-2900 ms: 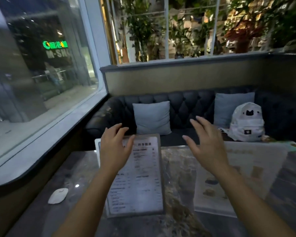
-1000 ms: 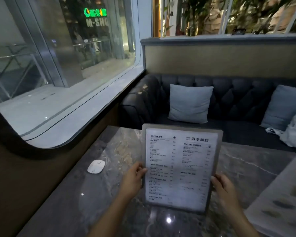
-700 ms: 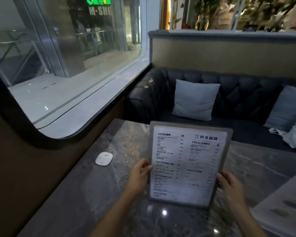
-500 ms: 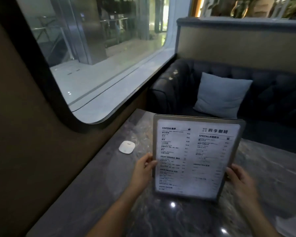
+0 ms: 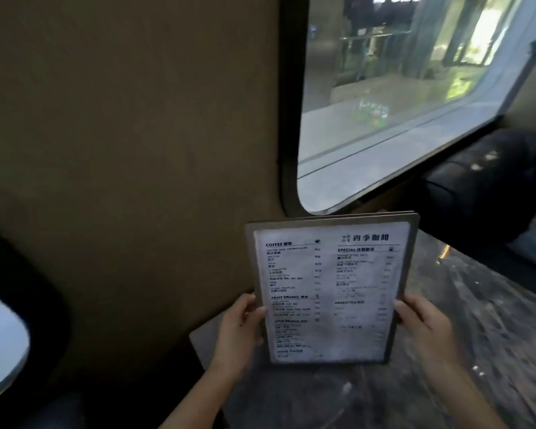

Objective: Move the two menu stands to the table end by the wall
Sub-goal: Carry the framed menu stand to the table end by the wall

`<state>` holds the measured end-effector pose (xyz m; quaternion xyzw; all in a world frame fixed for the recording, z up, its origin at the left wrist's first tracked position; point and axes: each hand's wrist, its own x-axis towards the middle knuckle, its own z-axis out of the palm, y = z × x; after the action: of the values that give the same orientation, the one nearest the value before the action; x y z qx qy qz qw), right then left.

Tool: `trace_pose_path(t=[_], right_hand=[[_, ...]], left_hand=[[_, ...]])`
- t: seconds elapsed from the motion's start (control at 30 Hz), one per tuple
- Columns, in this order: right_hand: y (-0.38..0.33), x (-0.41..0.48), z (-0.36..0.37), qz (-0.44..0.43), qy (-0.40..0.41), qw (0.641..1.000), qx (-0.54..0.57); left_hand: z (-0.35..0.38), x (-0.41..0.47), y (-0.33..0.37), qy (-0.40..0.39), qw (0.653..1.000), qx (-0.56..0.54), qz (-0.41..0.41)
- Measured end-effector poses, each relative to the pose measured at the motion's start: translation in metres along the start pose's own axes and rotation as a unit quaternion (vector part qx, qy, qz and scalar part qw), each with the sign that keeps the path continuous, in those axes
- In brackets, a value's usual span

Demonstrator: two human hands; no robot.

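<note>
Menu stand (image 5: 331, 289), upright, printed white sheet; left hand (image 5: 240, 331), right hand (image 5: 426, 331) grip its edges.

I'm seeing a dark marbled tabletop (image 5: 464, 351) reaching the brown wall (image 5: 130, 181); the menu stand (image 5: 328, 292) is possibly resting on it, upright.

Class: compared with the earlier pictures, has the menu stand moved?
Yes. The menu stand, once flat mid-table, is now upright in both hands near the table end by the wall.
</note>
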<state>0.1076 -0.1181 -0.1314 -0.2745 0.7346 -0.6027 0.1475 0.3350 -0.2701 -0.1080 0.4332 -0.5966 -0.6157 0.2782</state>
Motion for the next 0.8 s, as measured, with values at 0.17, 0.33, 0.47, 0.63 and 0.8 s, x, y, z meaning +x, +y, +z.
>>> trace_pose_path(t=[0.17,0.33,0.47,0.63,0.8], right_hand=[[-0.002,0.001,0.040,0.012,-0.089,0.996,0.003],[-0.003,-0.004,0.063,0.017,-0.130,0.991,0.037],[-0.004,-0.006,0.071,0.027,-0.146,0.988,0.052],[-0.001,-0.008,0.073,0.053,-0.145,0.985,0.070],[0.002,-0.009,0.072,0.060,-0.139,0.986,0.072]], left_hand=[[-0.036,-0.013,-0.019,0.088,0.992,-0.058,-0.062],[-0.057,-0.024,-0.030,0.102,0.986,-0.107,-0.073],[-0.063,-0.029,-0.032,0.101,0.991,-0.069,-0.051],[-0.065,-0.030,-0.032,0.110,0.991,-0.047,-0.053],[-0.066,-0.027,-0.035,0.098,0.993,-0.047,-0.049]])
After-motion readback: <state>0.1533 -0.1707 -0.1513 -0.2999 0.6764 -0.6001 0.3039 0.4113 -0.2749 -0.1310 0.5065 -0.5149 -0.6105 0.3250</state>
